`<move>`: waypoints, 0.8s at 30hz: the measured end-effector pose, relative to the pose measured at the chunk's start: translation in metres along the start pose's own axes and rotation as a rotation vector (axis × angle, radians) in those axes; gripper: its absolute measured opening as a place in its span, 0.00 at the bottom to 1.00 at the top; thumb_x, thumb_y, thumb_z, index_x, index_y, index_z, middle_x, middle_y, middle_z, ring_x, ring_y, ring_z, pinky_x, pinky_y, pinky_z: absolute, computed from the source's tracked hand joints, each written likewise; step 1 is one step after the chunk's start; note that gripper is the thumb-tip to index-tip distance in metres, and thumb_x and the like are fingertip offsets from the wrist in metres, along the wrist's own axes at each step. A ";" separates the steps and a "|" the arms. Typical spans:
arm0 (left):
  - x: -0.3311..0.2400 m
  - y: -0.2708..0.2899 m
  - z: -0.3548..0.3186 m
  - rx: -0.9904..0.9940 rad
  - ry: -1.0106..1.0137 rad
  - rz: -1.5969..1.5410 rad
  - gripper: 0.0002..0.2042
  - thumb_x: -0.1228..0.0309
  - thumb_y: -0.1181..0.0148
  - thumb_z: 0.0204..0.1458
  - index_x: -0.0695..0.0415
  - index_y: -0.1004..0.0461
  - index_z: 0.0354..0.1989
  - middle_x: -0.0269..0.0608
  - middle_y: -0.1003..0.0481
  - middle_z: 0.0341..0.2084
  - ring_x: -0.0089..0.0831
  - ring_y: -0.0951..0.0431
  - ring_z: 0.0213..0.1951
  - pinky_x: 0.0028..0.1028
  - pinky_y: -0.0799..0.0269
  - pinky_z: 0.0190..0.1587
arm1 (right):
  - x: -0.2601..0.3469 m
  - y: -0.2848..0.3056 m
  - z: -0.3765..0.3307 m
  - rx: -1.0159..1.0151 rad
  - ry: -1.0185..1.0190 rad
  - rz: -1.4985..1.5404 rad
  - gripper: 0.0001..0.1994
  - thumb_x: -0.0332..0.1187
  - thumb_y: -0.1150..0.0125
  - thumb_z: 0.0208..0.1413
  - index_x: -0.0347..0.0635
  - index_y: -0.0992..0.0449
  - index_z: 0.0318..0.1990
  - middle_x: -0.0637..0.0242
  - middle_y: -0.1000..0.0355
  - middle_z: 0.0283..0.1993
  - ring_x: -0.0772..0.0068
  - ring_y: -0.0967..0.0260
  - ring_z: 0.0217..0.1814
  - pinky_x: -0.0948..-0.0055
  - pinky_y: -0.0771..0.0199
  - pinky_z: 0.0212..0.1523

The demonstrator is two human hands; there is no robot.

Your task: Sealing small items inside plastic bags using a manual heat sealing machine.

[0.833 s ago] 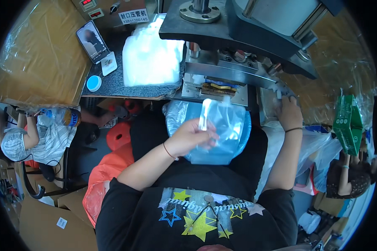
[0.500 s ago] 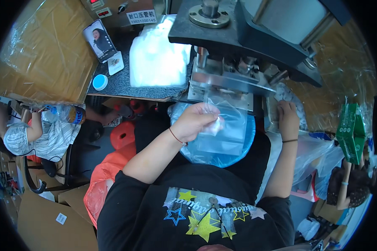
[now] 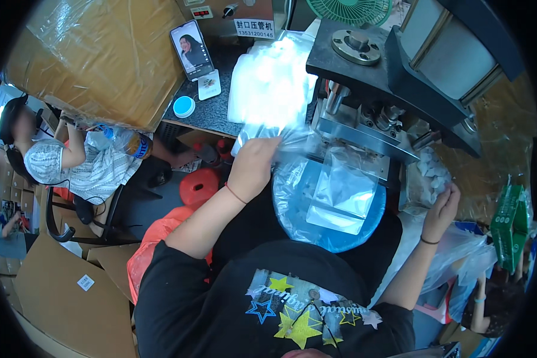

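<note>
Bright, even indoor light, strong glare on the stack of clear plastic bags (image 3: 272, 80) on the surface, sheen on wrapped cardboard box (image 3: 101, 59), heavy fisheye bending, black vignette at rim, far-left edge blurred and overexposed, centre fairly sharp, soft shadows under machine (image 3: 388, 89)

A single head-worn fisheye camera looks steeply down from above the seated person, close over their lap and the blue round plastic basin (image 3: 340, 235), facing the dark grey metal press machine (image 3: 394, 83) just ahead.

A phone (image 3: 192, 49) leans by a blue lid (image 3: 184, 106); a green fan (image 3: 349, 10) sits above.
</note>
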State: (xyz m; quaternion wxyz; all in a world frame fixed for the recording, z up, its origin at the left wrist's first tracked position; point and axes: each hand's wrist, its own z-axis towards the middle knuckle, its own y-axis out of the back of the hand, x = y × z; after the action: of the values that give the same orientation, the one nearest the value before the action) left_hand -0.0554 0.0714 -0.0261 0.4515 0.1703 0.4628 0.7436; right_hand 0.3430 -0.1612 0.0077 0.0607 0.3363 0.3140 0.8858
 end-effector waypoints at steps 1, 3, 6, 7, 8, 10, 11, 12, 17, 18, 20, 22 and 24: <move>-0.005 0.006 -0.001 -0.024 0.213 -0.324 0.10 0.69 0.44 0.62 0.59 0.24 0.48 0.46 0.22 0.44 0.40 0.21 0.47 0.35 0.28 0.50 | 0.010 -0.001 -0.005 -0.004 -0.004 -0.002 0.11 0.32 0.50 0.67 0.35 0.26 0.48 0.52 0.25 0.41 0.51 0.26 0.41 0.62 0.27 0.44; -0.019 0.011 -0.002 -0.082 0.496 -0.846 0.08 0.72 0.45 0.63 0.63 0.23 0.40 0.44 0.21 0.29 0.31 0.19 0.33 0.27 0.26 0.38 | 0.047 -0.010 -0.023 0.241 0.196 0.054 0.10 0.32 0.48 0.65 0.34 0.26 0.44 0.53 0.27 0.37 0.54 0.29 0.37 0.64 0.28 0.42; -0.047 0.018 0.002 0.065 0.402 -0.931 0.06 0.73 0.40 0.58 0.62 0.22 0.33 0.41 0.21 0.28 0.26 0.22 0.30 0.25 0.27 0.36 | 0.106 -0.018 -0.030 0.618 0.355 0.321 0.10 0.34 0.34 0.57 0.36 0.25 0.36 0.56 0.27 0.33 0.58 0.28 0.31 0.67 0.28 0.35; -0.058 0.025 0.006 0.195 0.408 -0.964 0.04 0.74 0.37 0.56 0.63 0.20 0.34 0.36 0.20 0.29 0.21 0.22 0.32 0.23 0.27 0.37 | 0.107 -0.019 -0.031 0.551 0.306 0.404 0.11 0.34 0.32 0.56 0.36 0.25 0.36 0.58 0.27 0.33 0.61 0.29 0.31 0.68 0.29 0.34; -0.067 0.023 0.006 0.238 0.327 -0.898 0.05 0.73 0.36 0.56 0.62 0.20 0.34 0.36 0.20 0.29 0.22 0.22 0.32 0.24 0.26 0.37 | 0.109 -0.018 -0.032 0.481 0.258 0.485 0.12 0.35 0.31 0.55 0.36 0.25 0.37 0.59 0.27 0.32 0.64 0.29 0.30 0.70 0.29 0.33; -0.087 0.016 0.006 0.244 0.191 -0.833 0.06 0.71 0.37 0.58 0.62 0.20 0.35 0.36 0.20 0.30 0.22 0.21 0.32 0.25 0.26 0.37 | 0.125 -0.013 -0.028 0.446 0.131 0.609 0.10 0.33 0.33 0.57 0.35 0.25 0.37 0.62 0.27 0.34 0.71 0.31 0.33 0.73 0.30 0.36; -0.095 0.012 0.005 0.246 0.191 -0.833 0.06 0.71 0.37 0.58 0.62 0.20 0.35 0.36 0.20 0.30 0.22 0.21 0.32 0.25 0.26 0.37 | 0.135 -0.012 -0.025 0.409 -0.001 0.739 0.09 0.32 0.36 0.59 0.35 0.26 0.37 0.64 0.28 0.35 0.77 0.32 0.36 0.76 0.32 0.38; -0.103 0.009 0.004 0.347 0.291 -1.052 0.08 0.70 0.38 0.60 0.62 0.20 0.36 0.36 0.20 0.30 0.23 0.21 0.33 0.25 0.25 0.38 | 0.144 -0.013 -0.022 0.485 0.074 0.656 0.08 0.31 0.36 0.60 0.35 0.25 0.37 0.67 0.28 0.35 0.82 0.33 0.36 0.80 0.35 0.36; -0.119 -0.004 -0.006 0.593 0.488 -1.599 0.13 0.63 0.43 0.65 0.63 0.21 0.40 0.36 0.20 0.32 0.23 0.21 0.35 0.25 0.24 0.41 | 0.142 -0.005 -0.015 0.581 0.354 0.400 0.08 0.32 0.34 0.55 0.38 0.24 0.34 0.63 0.28 0.26 0.65 0.32 0.28 0.68 0.31 0.33; -0.120 -0.006 -0.006 0.590 0.491 -1.603 0.13 0.63 0.43 0.65 0.63 0.21 0.40 0.36 0.20 0.32 0.23 0.21 0.35 0.25 0.24 0.41 | 0.140 0.000 -0.012 0.585 0.355 0.398 0.08 0.32 0.34 0.55 0.38 0.24 0.34 0.63 0.28 0.26 0.65 0.32 0.28 0.68 0.31 0.33; -0.125 -0.006 -0.005 0.748 0.469 -1.592 0.14 0.63 0.44 0.66 0.63 0.21 0.42 0.36 0.20 0.33 0.23 0.20 0.36 0.25 0.24 0.42 | 0.136 0.008 -0.012 0.733 0.349 0.384 0.06 0.32 0.38 0.58 0.39 0.25 0.33 0.62 0.28 0.27 0.59 0.33 0.30 0.63 0.31 0.34; -0.128 -0.011 -0.008 0.777 0.461 -1.640 0.14 0.63 0.45 0.66 0.63 0.22 0.43 0.37 0.19 0.35 0.24 0.20 0.37 0.25 0.24 0.43 | 0.134 0.006 -0.010 0.765 0.398 0.355 0.07 0.33 0.41 0.60 0.38 0.26 0.33 0.61 0.30 0.28 0.59 0.33 0.31 0.64 0.33 0.34; -0.131 -0.014 -0.008 0.810 0.447 -1.689 0.14 0.63 0.45 0.66 0.63 0.22 0.44 0.39 0.19 0.36 0.25 0.20 0.38 0.26 0.24 0.43 | 0.131 0.004 -0.005 0.793 0.445 0.322 0.08 0.33 0.44 0.61 0.37 0.26 0.34 0.61 0.31 0.28 0.60 0.34 0.32 0.64 0.34 0.35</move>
State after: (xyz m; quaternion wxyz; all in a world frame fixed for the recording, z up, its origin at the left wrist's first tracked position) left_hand 0.0164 -0.0398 -0.0206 0.6461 -0.2218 0.7298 -0.0276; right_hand 0.2398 -0.1258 0.0800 -0.2788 0.1802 0.5767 0.7465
